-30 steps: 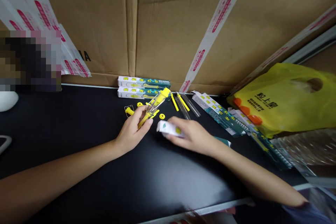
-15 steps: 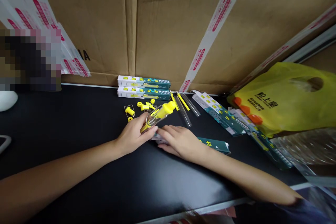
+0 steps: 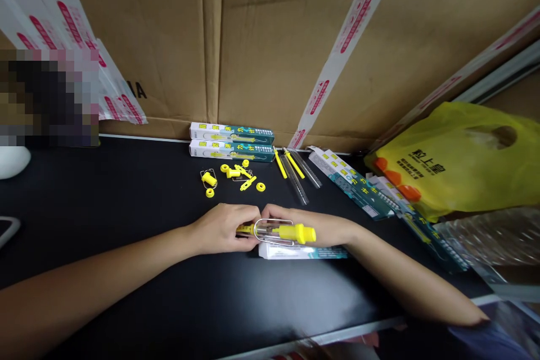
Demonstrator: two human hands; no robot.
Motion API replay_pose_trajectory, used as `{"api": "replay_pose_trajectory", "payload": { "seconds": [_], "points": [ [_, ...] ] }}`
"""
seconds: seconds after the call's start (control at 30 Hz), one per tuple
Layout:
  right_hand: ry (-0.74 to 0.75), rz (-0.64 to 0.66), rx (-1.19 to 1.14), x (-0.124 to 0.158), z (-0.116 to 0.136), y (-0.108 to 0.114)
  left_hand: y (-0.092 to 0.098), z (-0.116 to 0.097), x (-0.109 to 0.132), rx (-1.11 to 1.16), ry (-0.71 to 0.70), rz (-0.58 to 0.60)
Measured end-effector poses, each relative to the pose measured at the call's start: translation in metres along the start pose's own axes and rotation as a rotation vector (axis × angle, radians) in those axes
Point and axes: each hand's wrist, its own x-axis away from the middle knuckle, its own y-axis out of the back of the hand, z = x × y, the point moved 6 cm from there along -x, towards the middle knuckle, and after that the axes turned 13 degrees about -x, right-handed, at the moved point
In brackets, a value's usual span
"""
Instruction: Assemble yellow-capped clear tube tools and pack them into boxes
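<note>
Holding one seemingly assembled gauge (image 3: 297, 233) in left hand (image 3: 225, 229); not discerning grip of right hand (image 3: 311, 218).
Seeing loose yellow parts (image 3: 234, 173) and clear tubes (image 3: 297, 184) unjoined toward back edge of table (image 3: 139, 197).

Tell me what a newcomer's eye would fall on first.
A yellow spring scale in the left hand, near centre, would probably catch the eye first. A yellow plastic bag stands out at the picture's right. Loose yellow parts lie scattered before two printed boxes near the cardboard.

Yellow bag (image 3: 476, 180): right | taped cardboard (image 3: 270, 67): behind | white rounded object (image 3: 14, 162): left edge
</note>
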Motion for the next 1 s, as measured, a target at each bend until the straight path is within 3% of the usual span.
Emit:
{"api": "replay_pose_trajectory", "payload": {
  "seconds": [0.1, 0.27, 0.4, 0.53, 0.73, 0.87, 1.0],
  "points": [
    [-0.014, -0.021, 0.261, 0.004, 0.004, -0.004, 0.003, 0.006, -0.001, 0.003, 0.099, -0.05],
    [-0.028, -0.242, 0.793, 0.005, 0.013, -0.004, 0.01, 0.022, 0.0, 0.046, 0.316, -0.215],
    [0.012, -0.29, 0.834, 0.0, 0.01, 0.002, 0.014, 0.029, 0.001, -0.023, 0.383, -0.276],
    [0.01, -0.369, 0.935, -0.003, 0.001, 0.01, 0.02, 0.022, 0.001, -0.147, 0.283, -0.338],
    [0.031, -0.39, 1.005, -0.005, -0.004, 0.007, 0.014, 0.011, 0.003, -0.088, 0.13, -0.235],
    [0.058, -0.45, 0.998, -0.004, 0.001, 0.01, 0.016, 0.025, 0.003, 0.018, 0.326, -0.31],
    [0.076, -0.47, 0.949, -0.003, 0.006, 0.012, 0.012, 0.041, 0.002, 0.368, 0.47, -0.371]
  ]
}}
